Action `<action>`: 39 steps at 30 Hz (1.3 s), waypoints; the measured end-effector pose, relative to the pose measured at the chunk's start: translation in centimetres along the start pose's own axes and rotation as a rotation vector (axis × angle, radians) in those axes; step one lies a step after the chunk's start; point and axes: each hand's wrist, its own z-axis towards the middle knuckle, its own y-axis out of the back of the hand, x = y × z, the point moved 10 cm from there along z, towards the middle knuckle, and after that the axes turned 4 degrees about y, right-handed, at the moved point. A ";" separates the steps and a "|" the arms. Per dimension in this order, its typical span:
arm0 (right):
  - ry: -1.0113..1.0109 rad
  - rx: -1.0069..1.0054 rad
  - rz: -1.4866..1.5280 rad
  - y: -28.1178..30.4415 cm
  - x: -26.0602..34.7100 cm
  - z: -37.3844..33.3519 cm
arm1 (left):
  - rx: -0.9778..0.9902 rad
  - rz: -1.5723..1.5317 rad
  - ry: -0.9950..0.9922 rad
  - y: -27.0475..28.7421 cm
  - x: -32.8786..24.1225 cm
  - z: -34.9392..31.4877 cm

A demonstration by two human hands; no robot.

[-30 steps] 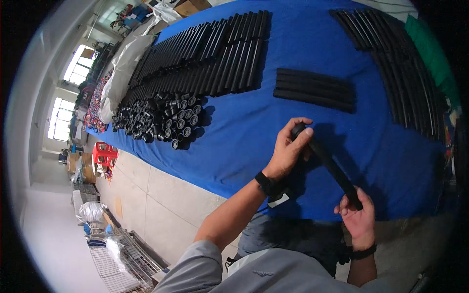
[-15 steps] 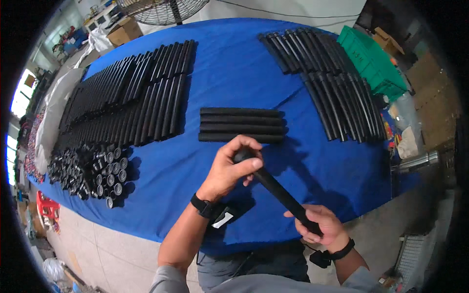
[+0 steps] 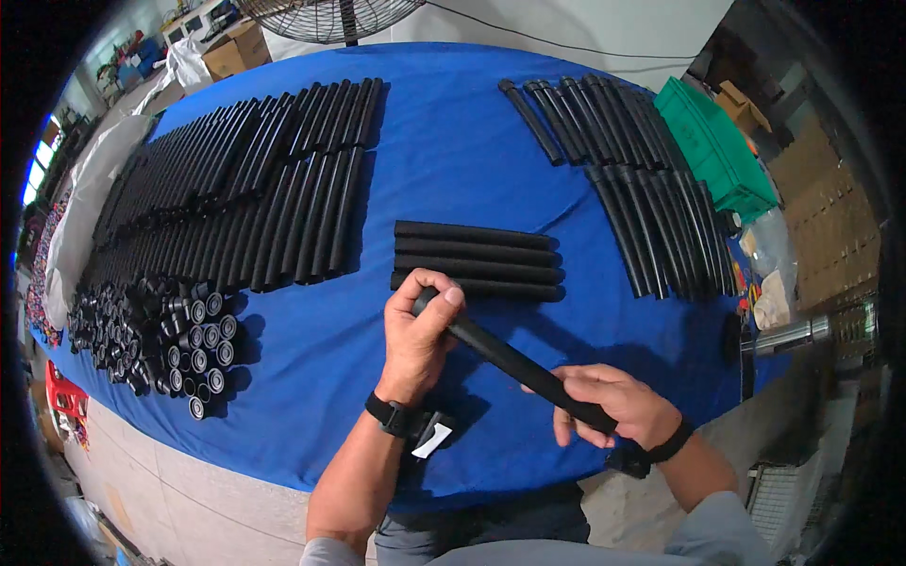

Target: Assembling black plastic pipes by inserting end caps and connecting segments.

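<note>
Between my hands is a black tube (image 3: 517,366), tilted from upper left to lower right above the blue-covered table. My left hand (image 3: 415,330) is closed round its upper end, thumb pressed near the tip; the fingers hide whether a cap is fitted there. My right hand (image 3: 623,404) grips the lower end, thumb above and fingers curled beneath. Just beyond my left hand, several black tubes (image 3: 477,259) lie side by side across the blue cloth. A small black object with a white label (image 3: 432,440) sits by my left wrist.
Rows of black tubes (image 3: 311,212) cover the left side, with a heap of black ring-shaped caps (image 3: 198,349) in front. Tubes with thicker ends (image 3: 604,123) lie at the right, beside a green crate (image 3: 714,151). A fan (image 3: 330,17) stands behind the blue cloth (image 3: 444,141).
My left hand has wrapped further over the tube's upper end, and both hands have shifted slightly. The tube now tilts less steeply. The whole view has moved a little.
</note>
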 end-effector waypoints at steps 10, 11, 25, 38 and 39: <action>0.387 -0.105 -1.118 -0.5 7.0 1.8 | -0.093 -0.104 0.048 0.3 0.2 0.4; 0.384 -0.109 -1.120 -0.6 7.4 1.8 | -0.103 -0.142 0.032 0.6 0.0 0.4; 0.582 -0.651 -1.697 9.7 24.8 6.8 | 0.172 -0.209 -0.001 -2.5 0.0 0.3; 0.153 -0.988 -1.888 26.5 32.2 19.5 | 0.255 -0.157 0.134 -3.0 1.9 0.0; 0.154 -0.986 -1.887 27.1 32.3 19.8 | 0.253 -0.156 0.134 -3.1 1.7 -0.1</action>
